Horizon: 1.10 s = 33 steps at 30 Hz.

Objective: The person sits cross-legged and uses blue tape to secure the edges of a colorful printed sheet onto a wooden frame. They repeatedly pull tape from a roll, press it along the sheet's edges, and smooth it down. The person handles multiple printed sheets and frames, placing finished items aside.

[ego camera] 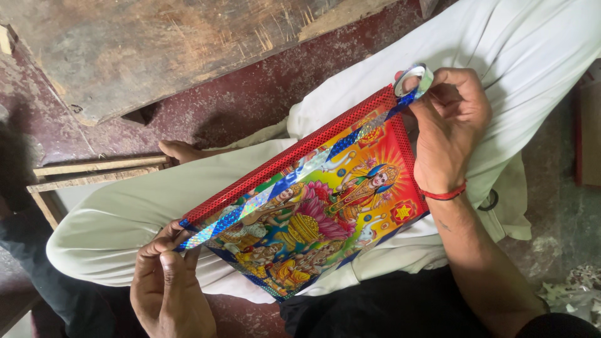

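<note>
Head view: both hands stretch shiny tape along a bright religious picture on my lap.

I see the picture lying across white-trousered legs, its long axis running from lower left up to upper right. My left hand pinches the holographic tape at the lower corner; my right hand grips the tape roll at the upper one. A worn wooden board and wooden frame rest on the dark red floor.

Floor-level framing workshop: worn wooden board, bare wooden frames, stained floor.
</note>
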Available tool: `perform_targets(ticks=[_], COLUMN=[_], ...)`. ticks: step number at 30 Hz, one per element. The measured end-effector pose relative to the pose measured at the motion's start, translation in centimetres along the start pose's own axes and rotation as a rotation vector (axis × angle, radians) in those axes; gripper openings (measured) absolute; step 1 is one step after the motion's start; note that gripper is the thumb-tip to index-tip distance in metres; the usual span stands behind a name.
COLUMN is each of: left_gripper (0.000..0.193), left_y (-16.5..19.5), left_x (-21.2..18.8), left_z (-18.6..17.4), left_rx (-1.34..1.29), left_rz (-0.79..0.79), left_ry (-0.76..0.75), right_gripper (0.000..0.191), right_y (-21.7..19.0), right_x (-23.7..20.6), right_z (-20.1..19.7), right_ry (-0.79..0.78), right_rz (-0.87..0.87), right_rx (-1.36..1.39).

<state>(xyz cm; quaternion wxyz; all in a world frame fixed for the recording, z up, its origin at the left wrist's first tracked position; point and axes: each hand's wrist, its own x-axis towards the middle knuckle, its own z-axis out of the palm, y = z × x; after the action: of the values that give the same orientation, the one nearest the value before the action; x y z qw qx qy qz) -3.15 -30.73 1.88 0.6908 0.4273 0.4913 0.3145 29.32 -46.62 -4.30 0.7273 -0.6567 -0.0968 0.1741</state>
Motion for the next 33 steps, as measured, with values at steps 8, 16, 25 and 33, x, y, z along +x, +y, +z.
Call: perform_targets(ticks=[8, 16, 25, 33], left_gripper=[0.013, 0.015, 0.015, 0.019], left_y=[0.0, 0.0, 0.1, -0.1], left_x=[0.0, 0.1, 0.2, 0.2], left_z=[0.0, 0.0, 0.5, 0.2], left_rx=[-0.01, -0.006, 0.029, -0.008], left_rz=[0.011, 0.01, -0.005, 0.017], left_ry=[-0.021, -0.015, 0.04, 0.003], right_gripper=[0.021, 0.034, 0.066, 0.053], right_y=[-0.1, -0.7, -0.6, -0.9], right_x=[-0.6, -0.9, -1.0, -0.2], right_z=[-0.5, -1.8, -2.1, -1.3], right_ry=[-0.091, -0.184, -0.359, -0.097], right_rz=[-0.048, 0.24, 0.268, 0.372], right_rx=[-0.254, -0.082, 0.208, 0.123])
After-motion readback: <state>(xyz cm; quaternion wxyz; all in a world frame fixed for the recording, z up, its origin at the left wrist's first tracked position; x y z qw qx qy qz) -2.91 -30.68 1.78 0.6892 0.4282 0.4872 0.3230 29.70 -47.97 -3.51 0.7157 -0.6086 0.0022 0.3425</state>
